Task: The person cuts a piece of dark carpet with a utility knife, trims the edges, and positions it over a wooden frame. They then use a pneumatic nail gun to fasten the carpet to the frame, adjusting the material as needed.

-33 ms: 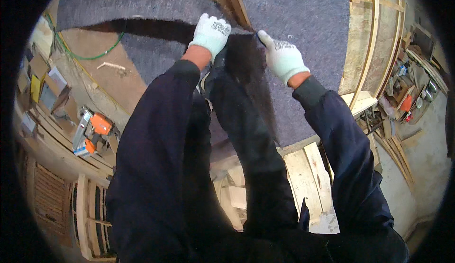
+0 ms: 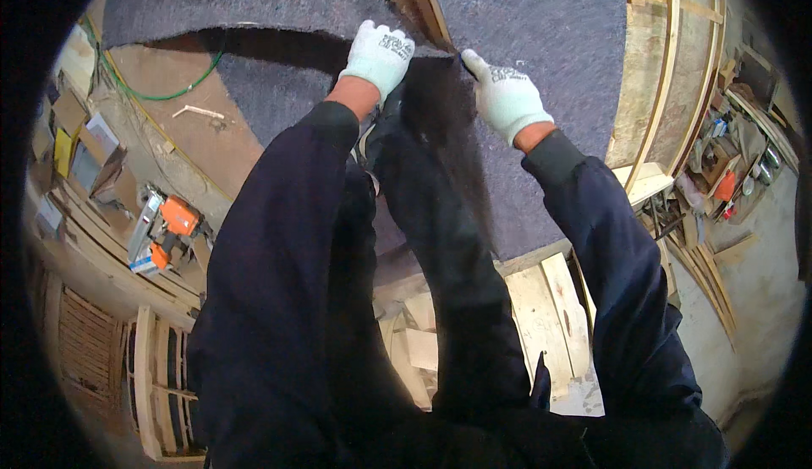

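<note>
My left hand (image 2: 378, 56), in a white knitted glove, is closed on the edge of a grey felt sheet (image 2: 279, 0) and holds that edge raised. A dark gap shows under the lifted part. Close by on the right, my gloved right hand (image 2: 510, 101) is closed with its thumb stretched along the felt's edge. A small dark tip shows at that thumb; what the fingers hold is mostly hidden. More grey felt (image 2: 541, 25) lies beneath and beyond the right hand. A wooden strip (image 2: 425, 4) runs from the far side to between my hands.
An orange nail gun (image 2: 176, 219) lies at the left near cardboard pieces. A green cord (image 2: 169, 97) loops over a brown board (image 2: 182, 122). Wooden framing (image 2: 668, 71) borders the felt at right, with offcuts beyond. Planks (image 2: 545, 317) lie below by my legs.
</note>
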Action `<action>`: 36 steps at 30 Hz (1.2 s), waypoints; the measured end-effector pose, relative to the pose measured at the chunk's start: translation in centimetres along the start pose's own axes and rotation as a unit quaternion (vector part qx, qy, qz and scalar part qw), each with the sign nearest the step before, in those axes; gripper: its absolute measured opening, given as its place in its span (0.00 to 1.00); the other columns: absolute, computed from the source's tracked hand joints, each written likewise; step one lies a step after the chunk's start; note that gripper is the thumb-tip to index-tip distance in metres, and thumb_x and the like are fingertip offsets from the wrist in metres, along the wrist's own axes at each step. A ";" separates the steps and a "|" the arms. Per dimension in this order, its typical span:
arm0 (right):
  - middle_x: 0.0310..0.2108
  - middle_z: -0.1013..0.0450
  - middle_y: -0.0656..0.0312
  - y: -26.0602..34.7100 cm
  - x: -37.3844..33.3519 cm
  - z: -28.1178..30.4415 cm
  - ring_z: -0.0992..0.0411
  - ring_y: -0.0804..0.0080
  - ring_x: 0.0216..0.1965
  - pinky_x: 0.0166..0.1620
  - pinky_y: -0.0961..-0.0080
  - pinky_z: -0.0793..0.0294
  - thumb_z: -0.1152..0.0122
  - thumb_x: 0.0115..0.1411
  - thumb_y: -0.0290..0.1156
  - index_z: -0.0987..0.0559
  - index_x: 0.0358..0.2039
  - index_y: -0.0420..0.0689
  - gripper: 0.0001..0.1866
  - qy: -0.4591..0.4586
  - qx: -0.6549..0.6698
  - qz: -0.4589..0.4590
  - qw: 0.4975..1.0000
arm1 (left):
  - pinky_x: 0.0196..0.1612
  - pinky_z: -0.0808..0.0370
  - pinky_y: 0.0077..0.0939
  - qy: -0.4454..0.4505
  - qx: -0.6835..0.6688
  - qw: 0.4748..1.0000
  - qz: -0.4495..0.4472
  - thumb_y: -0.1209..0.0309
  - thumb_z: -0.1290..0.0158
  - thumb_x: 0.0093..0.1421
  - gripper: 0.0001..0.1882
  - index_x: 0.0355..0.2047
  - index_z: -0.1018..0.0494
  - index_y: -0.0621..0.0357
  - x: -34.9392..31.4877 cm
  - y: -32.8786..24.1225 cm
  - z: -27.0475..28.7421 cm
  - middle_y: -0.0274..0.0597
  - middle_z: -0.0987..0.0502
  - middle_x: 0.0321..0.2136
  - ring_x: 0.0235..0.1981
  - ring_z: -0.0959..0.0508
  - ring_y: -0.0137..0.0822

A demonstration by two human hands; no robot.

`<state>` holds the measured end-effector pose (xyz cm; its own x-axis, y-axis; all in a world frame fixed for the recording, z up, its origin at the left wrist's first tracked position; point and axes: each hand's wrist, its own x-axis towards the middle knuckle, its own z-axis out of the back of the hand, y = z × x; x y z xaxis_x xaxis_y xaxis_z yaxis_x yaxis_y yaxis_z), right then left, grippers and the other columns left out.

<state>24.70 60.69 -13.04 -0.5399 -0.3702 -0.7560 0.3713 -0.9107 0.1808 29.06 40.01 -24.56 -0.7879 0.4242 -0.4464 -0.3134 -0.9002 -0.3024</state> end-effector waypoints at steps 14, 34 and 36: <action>0.41 0.21 0.47 -1.5 -3.9 -0.5 0.22 0.47 0.41 0.44 0.54 0.24 0.48 0.64 0.29 0.33 0.66 0.56 0.29 -0.038 0.068 -0.015 0.997 | 0.49 0.31 0.40 -0.041 0.002 0.999 0.008 0.68 0.49 0.61 0.08 0.37 0.20 0.46 -1.3 -1.1 -1.3 0.36 0.20 0.38 0.44 0.22 0.39; 0.41 0.21 0.46 -3.1 -5.4 -1.1 0.22 0.48 0.41 0.44 0.55 0.23 0.46 0.64 0.29 0.32 0.66 0.58 0.29 -0.099 0.117 0.024 0.988 | 0.43 0.27 0.45 -0.092 -0.156 0.980 0.079 0.57 0.46 0.63 0.13 0.36 0.18 0.48 1.0 -6.0 -2.8 0.38 0.21 0.36 0.42 0.22 0.44; 0.40 0.21 0.47 -3.3 -5.4 -1.1 0.22 0.48 0.41 0.44 0.55 0.23 0.46 0.63 0.28 0.33 0.67 0.59 0.30 -0.087 0.100 0.029 0.991 | 0.43 0.27 0.44 -0.094 -0.147 0.981 0.081 0.57 0.46 0.63 0.13 0.35 0.18 0.49 1.0 -6.2 -2.5 0.38 0.21 0.36 0.42 0.22 0.44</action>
<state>27.25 65.87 -10.24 -0.6500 -0.4327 -0.6247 0.2574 -0.8988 0.3548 31.55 46.20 -25.20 -0.9069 0.2283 -0.3542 -0.0321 -0.8755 -0.4822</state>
